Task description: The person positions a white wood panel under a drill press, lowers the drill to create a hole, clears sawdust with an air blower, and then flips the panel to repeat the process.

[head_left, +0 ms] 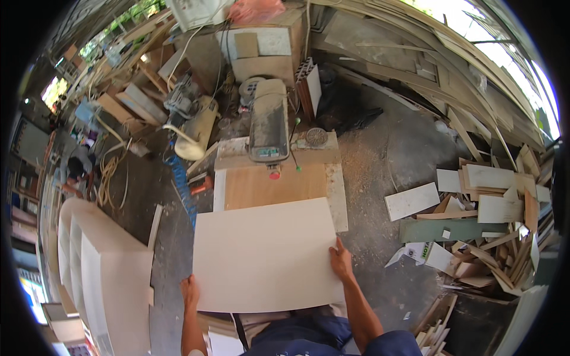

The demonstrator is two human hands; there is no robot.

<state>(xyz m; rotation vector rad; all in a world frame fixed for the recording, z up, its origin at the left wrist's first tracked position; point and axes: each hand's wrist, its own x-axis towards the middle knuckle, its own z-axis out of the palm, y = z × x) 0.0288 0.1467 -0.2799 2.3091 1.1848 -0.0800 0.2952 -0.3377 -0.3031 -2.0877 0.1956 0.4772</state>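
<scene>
A large pale rectangular board (264, 255) lies across in front of me, its far edge over a wooden work surface (276, 185). At its left edge, near the lower corner, my left hand (190, 291) is closed on it. My right hand (341, 261) grips the right edge a bit farther up, thumb on the top face. The fingers of both hands are partly hidden beneath the board. Beyond its far edge stands a dusty machine (268, 121) with a red knob (274, 175) at its near end.
Left of me stands a pale cabinet with compartments (110, 267). An orange-handled tool (205, 185) and a coiled blue hose (181, 184) lie near the work surface. Wood offcuts (475, 219) are heaped on the right. At far left another person (77, 169) bends down.
</scene>
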